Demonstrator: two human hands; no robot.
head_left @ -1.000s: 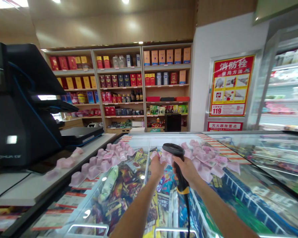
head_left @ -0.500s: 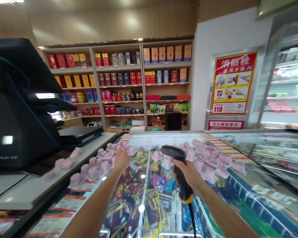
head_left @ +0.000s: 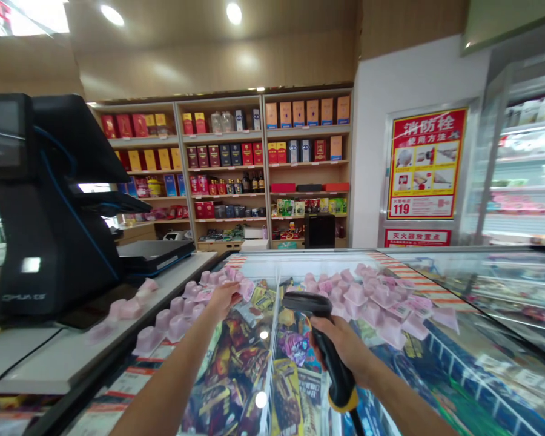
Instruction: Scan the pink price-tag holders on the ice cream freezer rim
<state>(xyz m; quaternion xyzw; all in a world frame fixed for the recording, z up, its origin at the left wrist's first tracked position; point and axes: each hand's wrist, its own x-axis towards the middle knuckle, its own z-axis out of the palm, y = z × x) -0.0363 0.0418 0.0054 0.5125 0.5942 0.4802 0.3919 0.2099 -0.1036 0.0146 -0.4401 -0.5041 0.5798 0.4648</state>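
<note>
Above the glass-topped freezer [head_left: 295, 259], the scanner [head_left: 336, 363] has shifted left and lower, the right hand [head_left: 344, 340] wrapped round its handle (stiff, probably light). Half-curled, the left hand [head_left: 224, 298] hides some pink cups [head_left: 178, 327] lying leftward, likely thin, best lifted by rims; its grip can't be made out.

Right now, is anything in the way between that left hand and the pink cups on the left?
Nothing visible: the left hand is at the far end of those pink cups, though contact is hard to tell. The black scanner in the right hand is off to the right.
</note>
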